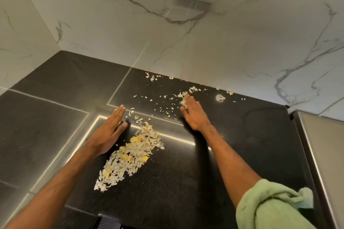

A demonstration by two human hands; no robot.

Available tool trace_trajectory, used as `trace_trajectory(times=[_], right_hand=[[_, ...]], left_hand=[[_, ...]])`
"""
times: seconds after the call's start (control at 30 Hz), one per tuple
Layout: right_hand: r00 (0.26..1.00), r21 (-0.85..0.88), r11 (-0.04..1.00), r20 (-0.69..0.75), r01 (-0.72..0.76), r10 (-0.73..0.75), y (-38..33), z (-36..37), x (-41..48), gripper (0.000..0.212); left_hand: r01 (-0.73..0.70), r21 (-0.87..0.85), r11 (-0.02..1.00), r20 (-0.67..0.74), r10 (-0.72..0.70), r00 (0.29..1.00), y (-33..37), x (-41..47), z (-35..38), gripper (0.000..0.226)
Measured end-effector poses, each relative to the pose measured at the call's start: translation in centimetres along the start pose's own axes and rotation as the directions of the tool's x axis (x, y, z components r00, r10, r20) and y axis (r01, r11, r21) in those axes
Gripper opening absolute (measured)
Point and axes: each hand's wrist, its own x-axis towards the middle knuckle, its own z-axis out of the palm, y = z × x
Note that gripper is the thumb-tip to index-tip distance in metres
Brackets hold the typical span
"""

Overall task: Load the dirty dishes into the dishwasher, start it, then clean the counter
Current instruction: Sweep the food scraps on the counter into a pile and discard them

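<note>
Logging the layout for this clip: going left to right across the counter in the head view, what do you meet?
Left hand → right hand → green cloth.

counter (232, 145) open rightward, wall (223, 52) behind

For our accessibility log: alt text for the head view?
On a black counter, an open left hand lies beside a pile of pale scraps while the right hand, fingers straight, reaches into scattered bits by the marble wall. A green cloth hangs over the right forearm.
</note>
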Motion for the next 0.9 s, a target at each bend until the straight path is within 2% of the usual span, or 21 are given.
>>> trace_trajectory(times=[0.1,0.17,0.2,0.27,0.3,0.33,0.4,0.47,0.57,0.7,0.8,0.9], right_hand=[[0.959,0.006,0.962,0.076,0.273,-0.273,-2.7,1.5,-1.5,0.075],[0.933,0.100,0.934,0.076,0.344,-0.352,-2.7,1.6,-2.6,0.071],[0.942,0.162,0.932,0.036,0.324,-0.334,-2.0,1.3,-3.0,0.067],[0.977,0.268,0.947,-0.160,0.180,-0.140,1.2,0.1,-3.4,0.060],[0.959,0.314,0.947,-0.284,0.071,0.022,3.6,-0.7,-3.4,0.056],[0.906,0.366,0.930,-0.381,-0.037,0.186,6.5,-1.8,-3.3,0.051],[0.806,0.474,0.864,-0.437,-0.172,0.400,11.8,-4.4,-2.7,0.041],[0.805,0.502,0.839,-0.399,-0.210,0.439,15.6,-7.0,-2.0,0.037],[0.837,0.542,0.822,-0.360,-0.173,0.413,18.7,-8.8,-0.4,0.031],[0.873,0.558,0.820,-0.330,-0.128,0.361,19.5,-8.4,0.8,0.032],[0.961,0.525,0.850,-0.213,-0.040,0.177,16.1,-8.0,1.9,0.035],[0.997,0.538,0.841,-0.080,0.060,-0.020,10.6,-6.3,2.6,0.037]], left_hand=[[-0.012,-0.010,1.000,0.012,0.012,1.000,1.5,1.0,0.6,0.084],[-0.039,-0.011,0.999,0.025,0.040,0.999,2.6,1.7,1.3,0.083],[-0.050,-0.011,0.999,0.027,0.050,0.998,3.1,2.1,1.5,0.081],[-0.059,-0.019,0.998,0.030,0.060,0.998,4.2,3.0,1.8,0.077],[-0.056,-0.031,0.998,0.028,0.057,0.998,4.5,3.4,1.9,0.076],[-0.055,-0.045,0.997,0.023,0.056,0.998,4.8,3.9,2.1,0.075],[-0.051,-0.074,0.996,0.012,0.052,0.999,4.9,4.4,2.3,0.073],[-0.048,-0.089,0.995,0.007,0.049,0.999,4.9,4.9,2.8,0.070],[-0.059,-0.070,0.996,0.001,0.059,0.998,5.2,5.1,3.3,0.069],[-0.017,-0.067,0.998,0.002,0.017,1.000,5.5,5.6,3.6,0.068],[-0.019,-0.008,1.000,0.027,0.019,0.999,6.3,6.7,4.2,0.074],[-0.035,0.040,0.999,0.055,0.032,0.998,7.4,8.1,4.9,0.079]])
